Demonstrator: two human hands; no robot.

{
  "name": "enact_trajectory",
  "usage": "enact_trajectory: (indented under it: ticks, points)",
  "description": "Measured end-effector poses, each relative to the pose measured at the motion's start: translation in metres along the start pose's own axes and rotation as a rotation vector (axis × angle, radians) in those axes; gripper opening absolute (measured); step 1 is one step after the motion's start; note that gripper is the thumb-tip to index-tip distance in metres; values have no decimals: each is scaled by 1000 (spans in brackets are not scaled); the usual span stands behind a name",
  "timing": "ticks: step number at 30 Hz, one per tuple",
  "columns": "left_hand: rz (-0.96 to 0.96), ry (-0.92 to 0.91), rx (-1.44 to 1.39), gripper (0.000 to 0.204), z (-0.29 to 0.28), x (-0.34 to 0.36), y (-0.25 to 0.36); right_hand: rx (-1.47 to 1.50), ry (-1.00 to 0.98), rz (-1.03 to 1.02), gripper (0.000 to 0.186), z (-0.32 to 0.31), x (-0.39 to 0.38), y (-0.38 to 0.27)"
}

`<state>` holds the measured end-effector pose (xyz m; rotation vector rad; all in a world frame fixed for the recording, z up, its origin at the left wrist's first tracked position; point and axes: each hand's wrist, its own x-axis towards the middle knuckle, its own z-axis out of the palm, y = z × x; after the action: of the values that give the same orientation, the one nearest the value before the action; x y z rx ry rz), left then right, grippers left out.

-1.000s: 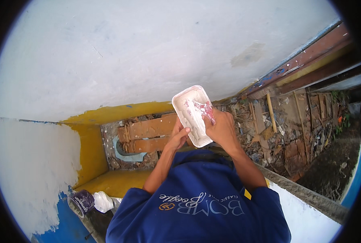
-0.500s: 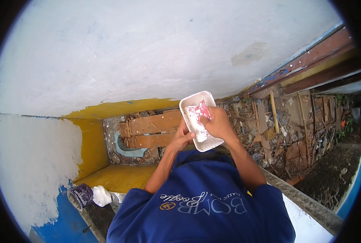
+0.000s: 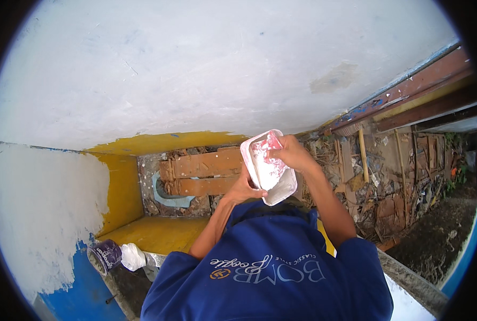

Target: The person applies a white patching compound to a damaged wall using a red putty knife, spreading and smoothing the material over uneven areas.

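In front of my chest, my left hand (image 3: 245,189) grips the side of a small white rectangular tub (image 3: 288,187), its thumb over the near rim. The tub leans, showing its inside. Between the thumb and fingers of my right hand (image 3: 294,155) is a flat red spreader (image 3: 272,142), smeared with a white paste. Its blade lies inside the tub, and the paste hides most of its red colour. How much paste lies underneath the blade cannot be made out.
A pale, patchily coated wall (image 3: 185,69) rises ahead, with yellow paint along its foot. Below lie brown boards (image 3: 206,166) and scattered debris (image 3: 377,198). At lower left, a dark purple bucket (image 3: 108,254) and a white bag-like bundle (image 3: 133,257) rest on a ledge.
The tub has shifted slightly right and tipped, so its far wall shows more. My right hand has moved a little to the right, with more of the spreader now uncovered.
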<state>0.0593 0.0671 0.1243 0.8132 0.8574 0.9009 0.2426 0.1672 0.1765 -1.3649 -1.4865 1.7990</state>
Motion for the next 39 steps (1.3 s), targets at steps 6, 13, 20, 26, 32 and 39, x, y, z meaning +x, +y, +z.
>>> enact_trajectory:
  ticks: [6,13,20,26,32,39]
  points:
    - [1,-20,-336,121,-7,-2,-19,-251,-4,-43,14,4,-7,-18]
    - [93,164,-297,100,-20,-6,-53,-302,111,-137,13,32,-30,-15]
    - [190,19,-652,88,-1,-1,-60,-121,94,-97,16,38,-28,-3]
    - [195,212,-681,78,6,8,-58,-359,177,-158,17,50,-44,-27]
    - [324,30,-769,76,-6,8,-65,-139,161,-202,16,55,-41,2]
    - [191,104,-760,78,-11,10,-41,452,27,0,19,36,-35,16]
